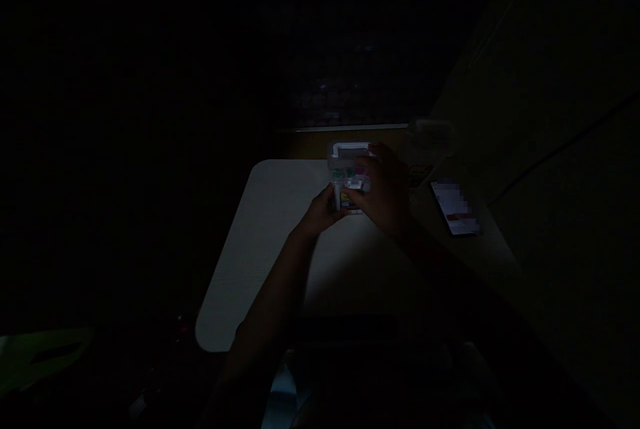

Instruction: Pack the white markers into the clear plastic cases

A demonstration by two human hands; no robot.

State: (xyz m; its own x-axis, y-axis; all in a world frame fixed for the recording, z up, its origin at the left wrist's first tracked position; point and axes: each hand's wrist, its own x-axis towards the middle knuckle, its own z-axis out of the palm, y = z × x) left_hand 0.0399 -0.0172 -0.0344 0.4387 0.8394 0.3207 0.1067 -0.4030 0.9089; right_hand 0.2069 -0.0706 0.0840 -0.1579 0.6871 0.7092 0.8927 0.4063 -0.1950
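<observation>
The left hand [318, 214] and the right hand [389, 190] are gripping a see-through plastic box with a white-framed top [341, 175].
The box is sitting at twelve o'clock on the pale, round-cornered table [265, 229], or just over it; I can't tell. If fingers are slipping, it could tip. In this dark, the right hand could be bumping the cloudy see-through tub [433, 134] at two o'clock, or the flat, dark-edged phone [454, 206] at four.

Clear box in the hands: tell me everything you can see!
The clear box looks like plastic, with a white frame on top, green and pink bits showing, and a yellow-and-dark label low down. It seems upright. The left hand holds its lower left, the right hand its right side. Whether it rests on the table is unclear.
</observation>
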